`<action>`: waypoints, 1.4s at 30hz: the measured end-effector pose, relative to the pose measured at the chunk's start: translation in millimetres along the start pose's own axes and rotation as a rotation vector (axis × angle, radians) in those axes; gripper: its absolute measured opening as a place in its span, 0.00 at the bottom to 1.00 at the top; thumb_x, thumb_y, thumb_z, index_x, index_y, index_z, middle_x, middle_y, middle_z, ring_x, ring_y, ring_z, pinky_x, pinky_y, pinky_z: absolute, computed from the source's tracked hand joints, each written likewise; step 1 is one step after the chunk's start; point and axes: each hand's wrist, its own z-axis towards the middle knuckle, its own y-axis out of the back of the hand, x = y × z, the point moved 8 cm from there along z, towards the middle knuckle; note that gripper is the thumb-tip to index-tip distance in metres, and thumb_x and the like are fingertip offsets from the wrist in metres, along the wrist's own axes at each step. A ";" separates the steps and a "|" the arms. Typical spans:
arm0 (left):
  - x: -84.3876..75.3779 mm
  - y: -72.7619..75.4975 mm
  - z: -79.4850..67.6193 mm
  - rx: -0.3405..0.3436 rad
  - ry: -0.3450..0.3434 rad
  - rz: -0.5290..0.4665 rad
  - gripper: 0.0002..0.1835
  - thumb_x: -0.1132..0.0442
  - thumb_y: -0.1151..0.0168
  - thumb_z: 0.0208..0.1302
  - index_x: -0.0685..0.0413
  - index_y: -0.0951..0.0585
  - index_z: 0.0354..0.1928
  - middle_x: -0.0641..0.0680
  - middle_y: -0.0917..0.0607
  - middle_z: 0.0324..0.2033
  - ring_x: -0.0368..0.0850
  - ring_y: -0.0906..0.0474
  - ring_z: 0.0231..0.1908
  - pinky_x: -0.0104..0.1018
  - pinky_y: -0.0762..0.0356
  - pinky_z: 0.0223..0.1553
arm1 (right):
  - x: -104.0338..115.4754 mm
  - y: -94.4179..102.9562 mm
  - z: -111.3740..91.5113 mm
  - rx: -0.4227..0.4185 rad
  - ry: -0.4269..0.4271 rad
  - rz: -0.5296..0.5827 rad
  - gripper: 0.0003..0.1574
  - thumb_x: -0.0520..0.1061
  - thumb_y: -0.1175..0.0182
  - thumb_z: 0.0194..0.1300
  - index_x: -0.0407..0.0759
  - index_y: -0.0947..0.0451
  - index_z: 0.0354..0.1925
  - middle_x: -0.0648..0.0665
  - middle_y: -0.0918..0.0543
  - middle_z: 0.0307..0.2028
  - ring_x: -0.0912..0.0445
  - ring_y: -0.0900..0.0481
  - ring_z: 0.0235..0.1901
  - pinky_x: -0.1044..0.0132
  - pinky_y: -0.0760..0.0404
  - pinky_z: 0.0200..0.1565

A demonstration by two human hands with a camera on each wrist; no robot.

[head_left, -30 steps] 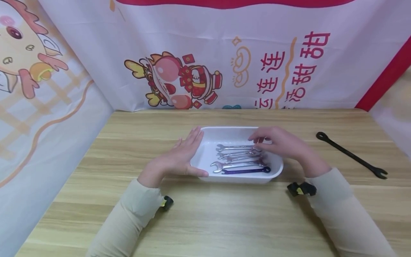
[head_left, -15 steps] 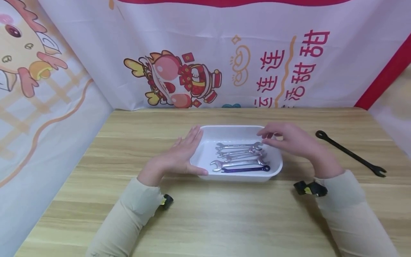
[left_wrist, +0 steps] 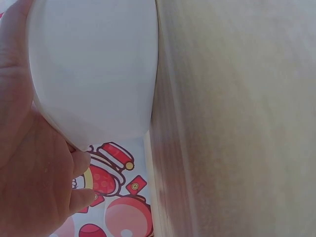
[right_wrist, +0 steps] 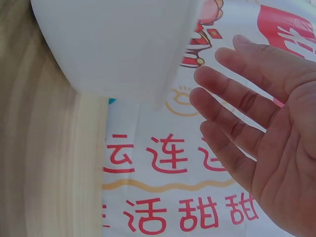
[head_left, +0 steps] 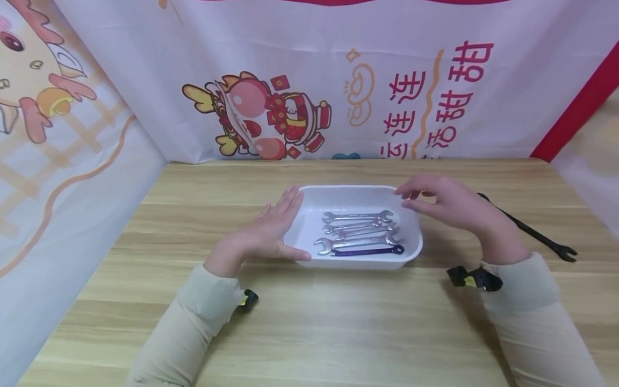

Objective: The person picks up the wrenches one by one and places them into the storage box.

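Observation:
A white plastic tray point(head_left: 300, 226) holds several silver wrenches point(head_left: 358, 216) lying side by side, with a dark purple combination wrench point(head_left: 367, 251) nearest its front wall. My left hand point(head_left: 268, 231) rests against the tray's left end, fingers straight and thumb along the front corner. In the left wrist view that hand's palm point(left_wrist: 34, 173) lies against the tray's outer wall. My right hand point(head_left: 450, 201) hovers by the tray's right back corner with loosely bent fingers and nothing in them. The right wrist view has its fingers point(right_wrist: 232, 94) apart from the tray wall point(right_wrist: 113, 44).
A long black wrench point(head_left: 537, 233) lies on the wooden table point(head_left: 348, 322) to the right, partly hidden behind the right hand. A printed cloth point(head_left: 290, 32) hangs along the table's back edge, and another cloth point(head_left: 121, 166) stands at the left.
My right hand has drawn up and to the right, out of the tray and off the silver wrenches. The left hand stays against the tray. The head view has shifted slightly.

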 end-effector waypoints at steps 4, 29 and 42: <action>-0.2 -1.7 -1.4 0.000 0.001 0.008 0.71 0.26 0.33 0.47 0.46 0.68 0.79 0.44 0.74 0.78 0.45 0.78 0.79 0.59 0.68 0.77 | -0.3 7.5 -5.3 -0.028 0.034 -0.028 0.16 0.44 0.36 0.68 0.49 0.17 0.53 0.47 0.13 0.46 0.56 0.20 0.46 0.46 0.18 0.54; -2.5 -0.3 -2.5 -0.014 -0.015 0.013 0.70 0.28 0.32 0.50 0.46 0.69 0.79 0.49 0.72 0.79 0.46 0.78 0.79 0.60 0.67 0.77 | -40.2 66.1 -41.2 -0.255 -0.034 -0.131 0.19 0.40 0.33 0.64 0.46 0.16 0.53 0.45 0.13 0.40 0.76 0.28 0.38 0.91 0.34 0.44; -1.3 -1.2 -0.6 -0.009 -0.011 0.009 0.71 0.29 0.32 0.49 0.45 0.69 0.79 0.49 0.72 0.79 0.45 0.77 0.79 0.60 0.67 0.77 | -75.4 80.5 -56.9 -0.232 -0.202 -0.181 0.20 0.45 0.32 0.64 0.43 0.17 0.55 0.39 0.14 0.42 0.78 0.31 0.34 0.92 0.36 0.38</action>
